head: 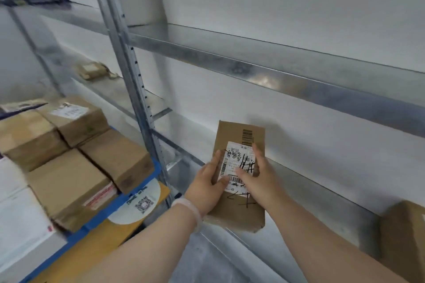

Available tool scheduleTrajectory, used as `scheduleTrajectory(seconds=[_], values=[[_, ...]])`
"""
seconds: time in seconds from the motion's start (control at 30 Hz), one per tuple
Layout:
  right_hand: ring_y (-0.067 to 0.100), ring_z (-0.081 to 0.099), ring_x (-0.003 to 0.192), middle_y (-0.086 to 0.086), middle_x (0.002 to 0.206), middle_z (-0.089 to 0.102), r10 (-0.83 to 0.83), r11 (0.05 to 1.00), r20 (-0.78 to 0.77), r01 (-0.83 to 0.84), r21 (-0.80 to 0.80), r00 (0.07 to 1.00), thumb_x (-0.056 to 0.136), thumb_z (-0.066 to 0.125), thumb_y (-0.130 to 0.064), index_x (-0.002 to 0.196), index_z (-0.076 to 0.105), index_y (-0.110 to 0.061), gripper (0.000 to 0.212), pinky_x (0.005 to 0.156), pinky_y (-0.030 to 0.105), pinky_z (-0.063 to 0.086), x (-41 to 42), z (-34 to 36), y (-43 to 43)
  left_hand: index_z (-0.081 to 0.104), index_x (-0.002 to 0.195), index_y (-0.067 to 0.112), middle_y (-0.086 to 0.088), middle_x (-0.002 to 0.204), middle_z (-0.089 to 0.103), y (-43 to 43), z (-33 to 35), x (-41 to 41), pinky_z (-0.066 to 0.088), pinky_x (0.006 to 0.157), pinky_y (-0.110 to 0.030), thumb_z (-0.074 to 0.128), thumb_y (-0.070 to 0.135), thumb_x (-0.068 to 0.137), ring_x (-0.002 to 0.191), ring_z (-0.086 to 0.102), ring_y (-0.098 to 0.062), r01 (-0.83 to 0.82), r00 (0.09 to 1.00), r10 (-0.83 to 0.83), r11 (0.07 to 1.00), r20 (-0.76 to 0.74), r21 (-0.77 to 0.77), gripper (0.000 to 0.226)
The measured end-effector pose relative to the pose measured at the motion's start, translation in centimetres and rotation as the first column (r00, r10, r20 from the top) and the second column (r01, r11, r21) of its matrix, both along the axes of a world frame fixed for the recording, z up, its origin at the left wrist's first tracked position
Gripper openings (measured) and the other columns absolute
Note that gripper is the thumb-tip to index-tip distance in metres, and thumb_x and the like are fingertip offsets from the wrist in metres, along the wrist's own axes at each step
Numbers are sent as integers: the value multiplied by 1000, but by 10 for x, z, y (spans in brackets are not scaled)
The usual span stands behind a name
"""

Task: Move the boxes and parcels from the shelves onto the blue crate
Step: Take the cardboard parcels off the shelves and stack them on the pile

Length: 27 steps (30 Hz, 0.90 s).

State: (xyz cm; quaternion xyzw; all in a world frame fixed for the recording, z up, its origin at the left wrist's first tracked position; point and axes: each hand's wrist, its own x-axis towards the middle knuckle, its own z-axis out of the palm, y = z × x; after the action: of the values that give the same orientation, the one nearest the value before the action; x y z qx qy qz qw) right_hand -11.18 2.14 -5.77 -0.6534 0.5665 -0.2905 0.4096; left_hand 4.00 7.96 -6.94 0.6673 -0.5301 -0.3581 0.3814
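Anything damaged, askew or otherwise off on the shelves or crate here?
The small brown parcel on the left-bay shelf looks crumpled, though it is blurred. The box under the left hand and right hand has its label scrawled over in black marker. Nothing else stands out.

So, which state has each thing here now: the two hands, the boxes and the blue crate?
left hand, grips the labelled box at its left edge.
right hand, holds the same box from the right.
labelled box, held at the shelf front, label up.
blue crate, loaded with boxes.
brown box, resting on the shelf, untouched.
small parcel, lying on a farther shelf.
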Motion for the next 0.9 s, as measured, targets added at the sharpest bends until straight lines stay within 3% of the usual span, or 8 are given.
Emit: scheduleTrajectory(seconds=[0.17, 0.23, 0.33, 0.4, 0.5, 0.63, 0.77, 0.9], values=[[-3, 49, 103, -15, 133, 49, 185, 976, 56, -177, -124, 981, 91, 68, -29, 153, 23, -38, 77, 84, 15, 38, 97, 37, 27, 8, 137, 68, 7, 158, 26, 54, 30, 85, 24, 116, -31, 54, 43, 95, 145, 25, -13, -181, 980, 188, 978, 67, -105, 66], [1, 49, 111, -13, 138, 47, 255, 958, 72, -242, -156, 964, 91, 67, -29, 153, 22, -38, 77, 89, 16, 37, 140, 49, 44, 8, 134, 71, 2, 161, 18, 81, 43, 124, 15, 116, -28, 54, 45, 94, 149, 12, -11, -249, 962, 260, 960, 82, -130, 66], [7, 51, 120, -12, 141, 46, 365, 922, 87, -347, -169, 927, 90, 67, -30, 153, 21, -41, 78, 96, 22, 41, 203, 64, 76, 7, 124, 79, 7, 159, 26, 127, 65, 180, 24, 119, -42, 55, 47, 92, 147, 21, -13, -343, 935, 353, 924, 35, -170, 65], [5, 53, 114, -15, 134, 50, 444, 890, 101, -425, -163, 890, 90, 68, -30, 152, 21, -44, 79, 88, 19, 46, 242, 71, 98, 11, 134, 70, 11, 154, 34, 159, 76, 211, 30, 115, -35, 56, 44, 93, 141, 32, -10, -403, 914, 402, 895, -43, -189, 66], [4, 50, 112, -15, 133, 48, 552, 826, 69, -534, -179, 831, 89, 69, -33, 151, 21, -46, 79, 92, 23, 44, 298, 77, 134, 16, 151, 47, 19, 149, 36, 208, 81, 252, 33, 106, -21, 56, 32, 98, 134, 38, -4, -446, 892, 450, 871, -30, -203, 68], [5, 48, 116, -13, 138, 43, 671, 738, 49, -660, -140, 740, 87, 68, -38, 150, 17, -51, 82, 92, 25, 46, 366, 80, 180, 24, 150, 44, 27, 146, 33, 266, 76, 303, 35, 93, -4, 57, 23, 98, 129, 38, 3, -573, 818, 568, 794, -91, -202, 65], [10, 39, 132, -15, 145, 40, 756, 654, 31, -751, -93, 654, 83, 69, -43, 148, 11, -56, 88, 109, 42, 40, 414, 75, 216, 28, 139, 54, 19, 144, 45, 308, 63, 343, 36, 111, -28, 59, 17, 96, 129, 45, -2, -702, 712, 680, 686, -173, -192, 64], [14, 30, 141, -14, 154, 30, 774, 630, 68, -776, 9, 629, 88, 69, -37, 151, 4, -49, 91, 114, 38, 30, 441, 71, 232, 34, 140, 50, 20, 137, 51, 327, 57, 371, 42, 108, -35, 57, 17, 97, 122, 53, -6, -800, 598, 755, 582, -269, -145, 59]])
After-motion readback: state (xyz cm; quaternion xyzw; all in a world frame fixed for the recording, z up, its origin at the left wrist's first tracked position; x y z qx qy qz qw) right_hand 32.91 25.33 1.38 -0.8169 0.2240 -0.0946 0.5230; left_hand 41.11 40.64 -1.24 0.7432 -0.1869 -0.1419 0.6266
